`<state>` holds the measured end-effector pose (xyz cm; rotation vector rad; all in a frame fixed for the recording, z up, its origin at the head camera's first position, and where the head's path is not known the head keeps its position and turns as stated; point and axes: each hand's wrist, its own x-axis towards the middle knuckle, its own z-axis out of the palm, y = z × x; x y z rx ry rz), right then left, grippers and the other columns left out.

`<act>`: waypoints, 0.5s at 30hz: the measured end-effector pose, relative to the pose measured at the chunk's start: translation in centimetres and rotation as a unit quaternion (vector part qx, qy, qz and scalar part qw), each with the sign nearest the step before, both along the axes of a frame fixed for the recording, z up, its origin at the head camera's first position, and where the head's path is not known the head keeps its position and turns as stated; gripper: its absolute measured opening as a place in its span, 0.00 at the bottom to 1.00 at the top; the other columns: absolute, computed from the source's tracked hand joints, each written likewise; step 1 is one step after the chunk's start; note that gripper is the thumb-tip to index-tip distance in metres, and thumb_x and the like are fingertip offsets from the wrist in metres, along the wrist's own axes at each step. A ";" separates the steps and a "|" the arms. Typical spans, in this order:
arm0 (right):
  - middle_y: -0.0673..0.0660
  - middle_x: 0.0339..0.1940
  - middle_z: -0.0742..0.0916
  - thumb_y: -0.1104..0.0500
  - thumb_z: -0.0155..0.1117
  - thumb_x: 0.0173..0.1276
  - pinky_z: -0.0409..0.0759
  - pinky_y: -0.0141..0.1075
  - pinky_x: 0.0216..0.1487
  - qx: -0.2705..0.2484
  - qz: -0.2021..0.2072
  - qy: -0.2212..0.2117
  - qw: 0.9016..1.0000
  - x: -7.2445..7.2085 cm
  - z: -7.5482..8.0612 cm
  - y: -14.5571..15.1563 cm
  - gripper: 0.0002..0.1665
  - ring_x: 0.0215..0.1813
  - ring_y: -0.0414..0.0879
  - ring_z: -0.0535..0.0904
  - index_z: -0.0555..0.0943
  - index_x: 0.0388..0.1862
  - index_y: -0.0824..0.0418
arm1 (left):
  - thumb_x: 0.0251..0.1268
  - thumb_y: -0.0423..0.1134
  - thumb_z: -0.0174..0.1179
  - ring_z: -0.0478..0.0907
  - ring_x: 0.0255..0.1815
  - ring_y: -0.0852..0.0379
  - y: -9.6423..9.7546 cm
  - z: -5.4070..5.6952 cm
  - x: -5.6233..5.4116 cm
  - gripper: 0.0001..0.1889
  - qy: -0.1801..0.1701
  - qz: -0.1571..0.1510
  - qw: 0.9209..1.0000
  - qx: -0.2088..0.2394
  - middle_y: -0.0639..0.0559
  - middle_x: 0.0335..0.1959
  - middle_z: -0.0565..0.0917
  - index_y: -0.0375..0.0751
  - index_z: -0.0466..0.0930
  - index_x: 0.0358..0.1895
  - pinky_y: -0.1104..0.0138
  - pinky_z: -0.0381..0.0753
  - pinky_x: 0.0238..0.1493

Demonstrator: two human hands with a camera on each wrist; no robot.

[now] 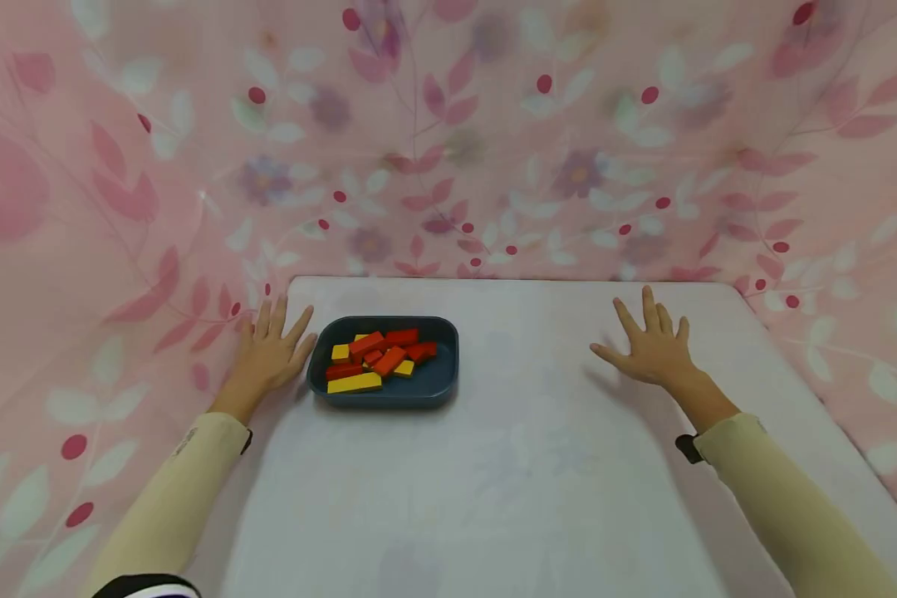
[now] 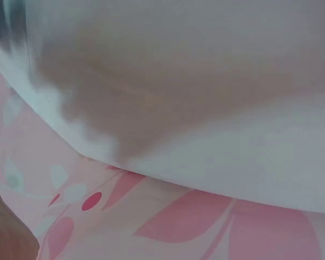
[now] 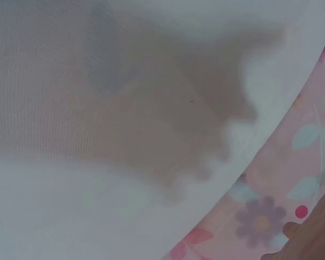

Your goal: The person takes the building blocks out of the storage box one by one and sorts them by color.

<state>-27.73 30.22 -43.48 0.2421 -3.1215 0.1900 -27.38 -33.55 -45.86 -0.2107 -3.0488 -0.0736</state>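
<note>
My left hand is spread with straight fingers at the table's left edge, its thumb close beside a dark blue-grey tray. Inside the tray lie several red blocks and yellow blocks in a loose heap, mostly toward the left side. On the other side, my right hand is held over the table with fingers fanned out and nothing in them. Each wrist view catches only a part of its hand, the left hand at the lower left and the right hand at the lower right.
A white-covered table with rounded far corners spreads below both arms. Pink floral cloth hangs behind it and along both sides. Shadows of the hands fall on the tabletop. A dark, white-striped object shows at the bottom left.
</note>
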 end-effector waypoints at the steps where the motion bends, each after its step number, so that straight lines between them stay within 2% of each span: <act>1: 0.66 0.80 0.30 0.19 0.44 0.63 0.32 0.78 0.66 -0.001 -0.003 0.001 1.000 0.1 0.1 0.3 0.60 0.77 0.76 0.42 0.38 0.83 0.48 | 0.74 0.68 0.27 0.26 0.80 0.33 0.3 0.2 -0.3 0.36 0.006 -0.003 1.000 -0.001 0.39 0.82 0.32 0.61 0.41 0.81 0.34 0.23 0.73; 5: 0.65 0.79 0.28 0.19 0.44 0.63 0.31 0.79 0.66 -0.008 -0.006 0.002 1.000 0.3 0.4 0.9 0.60 0.77 0.76 0.41 0.37 0.82 0.47 | 0.75 0.66 0.29 0.25 0.80 0.33 0.9 0.8 -0.8 0.35 0.004 -0.005 1.000 -0.007 0.39 0.82 0.31 0.60 0.41 0.81 0.35 0.20 0.73; 11: 0.65 0.79 0.28 0.18 0.44 0.62 0.31 0.79 0.66 -0.011 0.000 0.000 1.000 0.3 0.2 1.0 0.62 0.77 0.76 0.40 0.37 0.82 0.47 | 0.75 0.66 0.31 0.28 0.80 0.31 0.9 1.1 0.2 0.36 -0.007 0.002 1.000 -0.024 0.37 0.81 0.33 0.58 0.43 0.81 0.35 0.20 0.73; 15: 0.66 0.79 0.29 0.19 0.45 0.62 0.32 0.79 0.65 -0.010 0.002 0.008 1.000 0.4 0.1 1.2 0.61 0.76 0.77 0.41 0.38 0.82 0.47 | 0.74 0.68 0.30 0.28 0.80 0.32 0.9 1.3 0.6 0.37 -0.002 0.003 1.000 -0.015 0.38 0.81 0.32 0.59 0.43 0.81 0.34 0.21 0.73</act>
